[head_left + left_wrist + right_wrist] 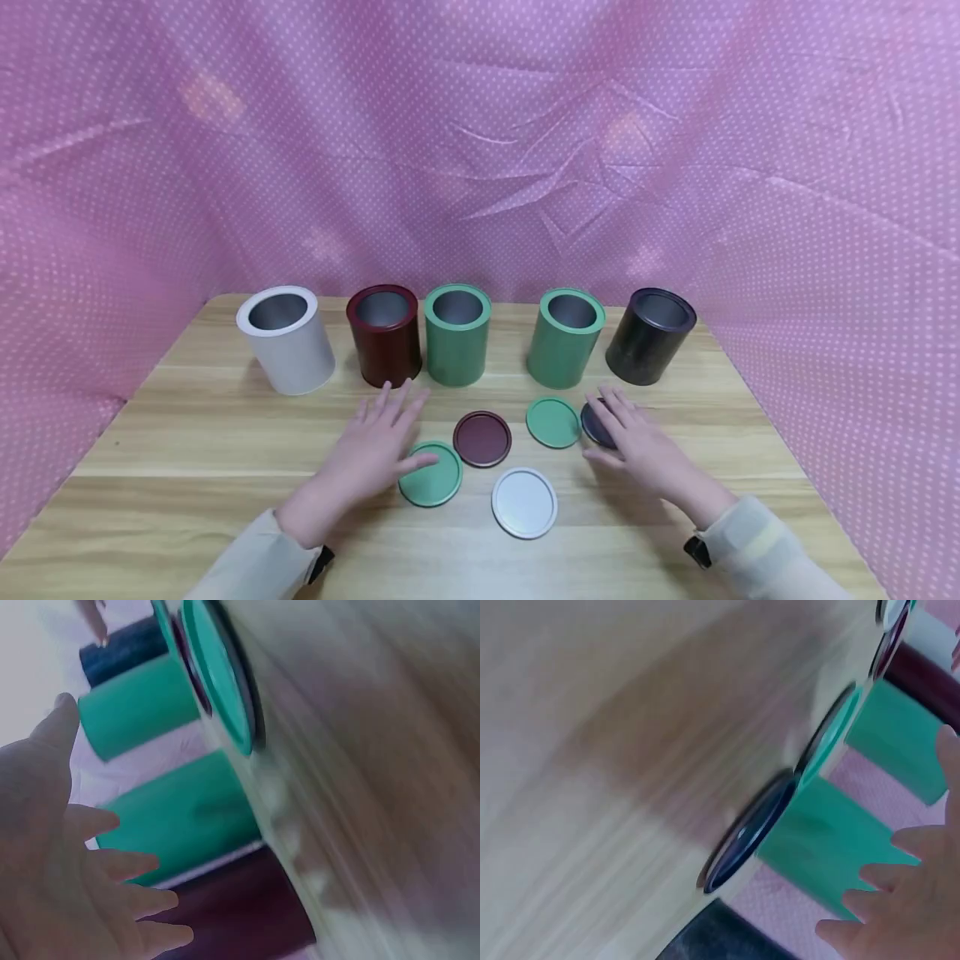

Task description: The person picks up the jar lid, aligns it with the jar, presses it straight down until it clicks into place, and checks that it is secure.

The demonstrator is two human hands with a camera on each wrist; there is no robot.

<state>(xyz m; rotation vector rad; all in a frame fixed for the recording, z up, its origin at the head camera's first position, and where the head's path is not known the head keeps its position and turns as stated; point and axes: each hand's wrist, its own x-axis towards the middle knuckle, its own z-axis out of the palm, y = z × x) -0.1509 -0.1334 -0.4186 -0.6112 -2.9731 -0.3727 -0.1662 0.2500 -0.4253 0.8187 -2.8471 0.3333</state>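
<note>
My left hand [369,454] hovers with spread fingers by a green lid [435,479], its thumb above that lid's edge. Over a black lid [595,427], partly hiding it, is my right hand [637,446], fingers extended and holding nothing. Between the hands lie a dark red lid [482,439], a second green lid [553,422] and a white lid [524,503], flat on the wood. In the left wrist view, the left fingers point toward a green can [180,814] and a dark red can [240,907]. The right wrist view shows the black lid [751,831] apart from the hand.
Along the back stand open-topped cans: white [296,358], dark red [388,350], green [457,350], another green [561,350] and black [645,346]. A pink dotted cloth [480,167] hangs behind and beside the wooden table [225,467].
</note>
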